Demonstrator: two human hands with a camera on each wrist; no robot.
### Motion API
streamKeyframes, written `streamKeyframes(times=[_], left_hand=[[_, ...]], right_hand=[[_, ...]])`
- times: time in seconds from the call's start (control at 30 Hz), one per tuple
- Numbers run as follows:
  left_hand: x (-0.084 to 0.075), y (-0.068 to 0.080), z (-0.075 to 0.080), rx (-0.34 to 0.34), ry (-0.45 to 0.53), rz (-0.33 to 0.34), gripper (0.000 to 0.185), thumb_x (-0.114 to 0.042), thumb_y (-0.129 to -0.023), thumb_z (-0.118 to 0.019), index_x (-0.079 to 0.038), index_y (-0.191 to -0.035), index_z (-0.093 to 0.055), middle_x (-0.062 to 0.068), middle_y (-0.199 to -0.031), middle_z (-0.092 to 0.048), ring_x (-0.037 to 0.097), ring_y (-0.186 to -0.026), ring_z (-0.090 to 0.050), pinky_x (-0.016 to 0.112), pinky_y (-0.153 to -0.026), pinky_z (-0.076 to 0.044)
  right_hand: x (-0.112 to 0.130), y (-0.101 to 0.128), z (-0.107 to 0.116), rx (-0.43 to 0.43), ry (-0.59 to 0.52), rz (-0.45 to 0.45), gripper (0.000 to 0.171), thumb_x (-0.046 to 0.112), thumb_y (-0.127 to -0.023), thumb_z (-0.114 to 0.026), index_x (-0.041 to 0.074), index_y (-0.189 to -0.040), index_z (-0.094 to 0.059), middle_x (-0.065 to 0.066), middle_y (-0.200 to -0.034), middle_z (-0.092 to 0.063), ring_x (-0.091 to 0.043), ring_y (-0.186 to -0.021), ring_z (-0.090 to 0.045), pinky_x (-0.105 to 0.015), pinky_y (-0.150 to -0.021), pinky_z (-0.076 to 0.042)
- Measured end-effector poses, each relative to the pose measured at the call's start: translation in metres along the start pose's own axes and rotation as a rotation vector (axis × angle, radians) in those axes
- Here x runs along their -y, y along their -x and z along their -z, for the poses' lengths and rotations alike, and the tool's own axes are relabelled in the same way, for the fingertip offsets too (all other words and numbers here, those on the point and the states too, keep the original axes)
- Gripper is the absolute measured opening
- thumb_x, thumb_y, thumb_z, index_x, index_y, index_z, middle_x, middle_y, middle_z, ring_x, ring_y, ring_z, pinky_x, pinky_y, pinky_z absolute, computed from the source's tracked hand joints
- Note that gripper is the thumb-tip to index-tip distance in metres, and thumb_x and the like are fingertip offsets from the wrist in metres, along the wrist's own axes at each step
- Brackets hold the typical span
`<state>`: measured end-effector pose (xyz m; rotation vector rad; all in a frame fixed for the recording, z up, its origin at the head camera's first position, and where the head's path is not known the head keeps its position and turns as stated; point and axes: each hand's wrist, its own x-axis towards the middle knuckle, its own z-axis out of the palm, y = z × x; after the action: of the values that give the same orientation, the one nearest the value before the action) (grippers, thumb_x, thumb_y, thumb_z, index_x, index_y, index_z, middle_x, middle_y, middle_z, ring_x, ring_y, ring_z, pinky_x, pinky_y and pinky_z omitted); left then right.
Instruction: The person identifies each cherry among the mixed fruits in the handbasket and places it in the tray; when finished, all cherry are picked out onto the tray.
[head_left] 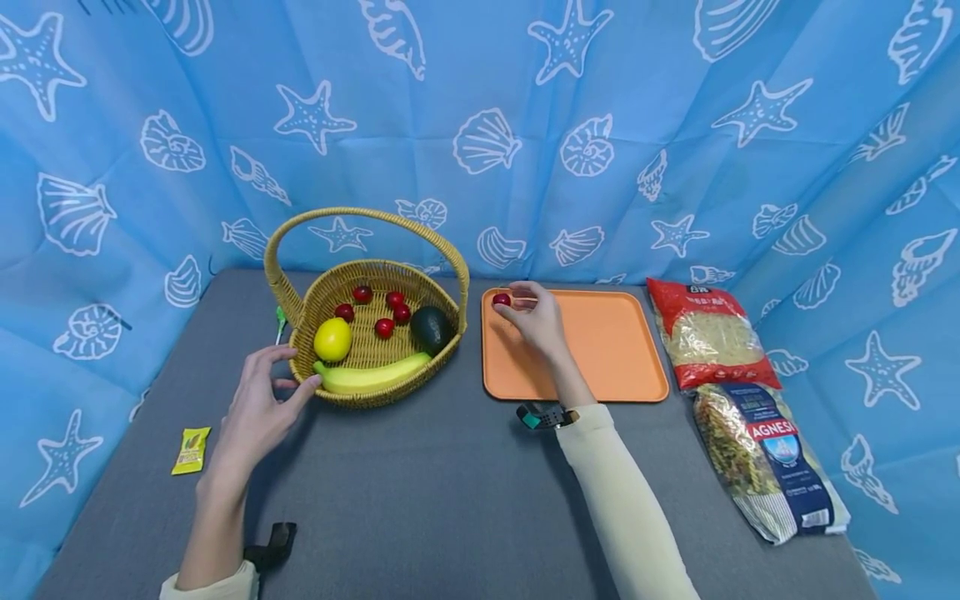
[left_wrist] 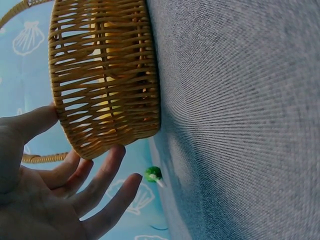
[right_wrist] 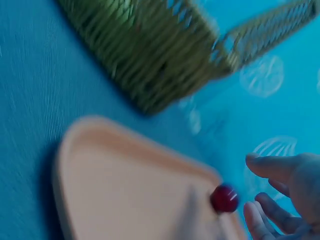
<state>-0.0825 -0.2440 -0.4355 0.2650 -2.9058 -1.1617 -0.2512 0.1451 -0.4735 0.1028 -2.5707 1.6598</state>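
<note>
Basket [head_left: 375,273] of woven wicker, its handle arched overhead, stands on the grey tabletop [head_left: 420,500] to the left of an orange tray [head_left: 615,350]. Left hand [head_left: 262,400]: thumb and fingers, set apart and curved, hold the left end of the basket, the thumb at its near rim and the fingers round the side. Right hand [head_left: 536,321]: thumb and fingers parted about a single red cherry [head_left: 502,299], which lies at the far left corner of the tray; the right wrist view shows a narrow gap between fingertips and fruit. Whether the thumb touches the cherry cannot be told from the head view. Contents of the basket: five red cherries [head_left: 384,327] scattered over the floor, a lemon [head_left: 333,340] at the left, a banana [head_left: 372,375] along the near wall, and a dark avocado [head_left: 431,330] at the right. A green-topped stick [left_wrist: 153,174] lies beyond the left hand, and a yellow packet [head_left: 191,451] to its left. Right of the tray, a red pasta bag [head_left: 712,333] lies above a dark blue one [head_left: 772,462]. Backdrop: blue curtain [head_left: 450,83] printed with white shells and starfish.
</note>
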Motion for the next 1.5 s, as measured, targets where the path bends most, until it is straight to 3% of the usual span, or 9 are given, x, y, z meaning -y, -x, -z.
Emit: streamKeyframes(times=[0.17,0.33,0.57,0.77,1.07,1.17,1.3,1.4,1.5], left_hand=[[-0.001,0.0,-0.001,-0.002,0.0,0.0,0.068,-0.041,-0.107,-0.069,-0.006,-0.159,-0.042,0.027,-0.171,-0.03,0.047,-0.127,-0.063,0.072,-0.098,-0.049],[-0.002,0.0,-0.001,0.002,0.005,-0.006,0.068,-0.04,-0.107,-0.069,-0.005,-0.159,-0.042,0.027,-0.171,-0.029,0.047,-0.126,-0.063,0.067,-0.095,-0.053],[-0.001,0.0,0.0,0.001,0.005,-0.021,0.068,-0.04,-0.107,-0.069,-0.004,-0.159,-0.042,0.028,-0.17,-0.029,0.047,-0.125,-0.064,0.065,-0.094,-0.055],[0.0,0.0,0.0,-0.003,0.007,-0.027,0.068,-0.039,-0.107,-0.069,-0.004,-0.159,-0.042,0.028,-0.17,-0.029,0.047,-0.124,-0.064,0.065,-0.095,-0.055],[0.002,0.0,-0.001,-0.004,0.012,-0.012,0.069,-0.043,-0.108,-0.068,-0.006,-0.16,-0.041,0.027,-0.171,-0.029,0.046,-0.127,-0.063,0.07,-0.096,-0.051],[0.003,0.0,-0.001,-0.004,0.015,-0.015,0.069,-0.043,-0.108,-0.067,-0.006,-0.16,-0.041,0.027,-0.171,-0.029,0.047,-0.127,-0.063,0.069,-0.096,-0.052],[0.003,0.0,-0.001,-0.004,0.02,-0.015,0.069,-0.042,-0.108,-0.068,-0.006,-0.16,-0.042,0.027,-0.171,-0.029,0.047,-0.127,-0.063,0.068,-0.096,-0.053],[0.003,-0.001,-0.001,0.002,0.022,-0.009,0.069,-0.042,-0.108,-0.067,-0.005,-0.16,-0.041,0.027,-0.171,-0.029,0.047,-0.128,-0.063,0.067,-0.096,-0.054],[0.003,-0.001,-0.001,0.007,0.023,-0.004,0.07,-0.043,-0.108,-0.067,-0.006,-0.16,-0.041,0.027,-0.171,-0.029,0.047,-0.128,-0.063,0.067,-0.096,-0.054]], right_hand=[[0.03,0.025,0.009,0.055,-0.125,0.119,0.041,0.008,-0.098,-0.08,-0.004,-0.135,-0.065,-0.03,-0.135,-0.068,-0.042,-0.123,-0.071,-0.038,-0.101,-0.064],[0.06,0.055,0.012,0.131,-0.22,0.267,0.033,-0.001,-0.097,-0.077,-0.008,-0.128,-0.067,-0.032,-0.126,-0.069,-0.027,-0.109,-0.073,-0.02,-0.091,-0.062],[0.092,0.079,-0.012,0.269,-0.258,0.371,0.028,-0.003,-0.096,-0.077,-0.007,-0.122,-0.069,-0.027,-0.116,-0.073,-0.014,-0.097,-0.072,-0.024,-0.089,-0.063],[0.106,0.067,-0.058,0.395,-0.2,0.293,0.031,0.002,-0.098,-0.077,-0.004,-0.127,-0.069,-0.021,-0.126,-0.073,-0.026,-0.106,-0.075,-0.032,-0.094,-0.065],[0.113,0.036,-0.121,0.533,0.022,0.088,0.049,0.019,-0.105,-0.072,0.001,-0.148,-0.06,-0.022,-0.147,-0.066,-0.034,-0.124,-0.073,-0.039,-0.1,-0.063],[0.113,0.031,-0.135,0.537,0.118,0.054,0.053,0.022,-0.106,-0.07,0.0,-0.152,-0.056,-0.016,-0.127,-0.071,-0.023,-0.1,-0.07,-0.03,-0.085,-0.057],[0.114,0.027,-0.146,0.558,0.214,0.033,0.057,0.022,-0.107,-0.067,-0.002,-0.156,-0.051,-0.015,-0.112,-0.067,-0.013,-0.076,-0.045,-0.026,-0.07,-0.039],[0.113,0.026,-0.152,0.58,0.234,0.002,0.056,0.022,-0.108,-0.066,-0.002,-0.156,-0.051,-0.022,-0.132,-0.068,-0.018,-0.086,-0.054,-0.03,-0.079,-0.047],[0.113,0.026,-0.155,0.582,0.204,-0.045,0.053,0.018,-0.107,-0.068,0.0,-0.155,-0.054,-0.021,-0.151,-0.063,-0.025,-0.12,-0.066,-0.037,-0.102,-0.055]])
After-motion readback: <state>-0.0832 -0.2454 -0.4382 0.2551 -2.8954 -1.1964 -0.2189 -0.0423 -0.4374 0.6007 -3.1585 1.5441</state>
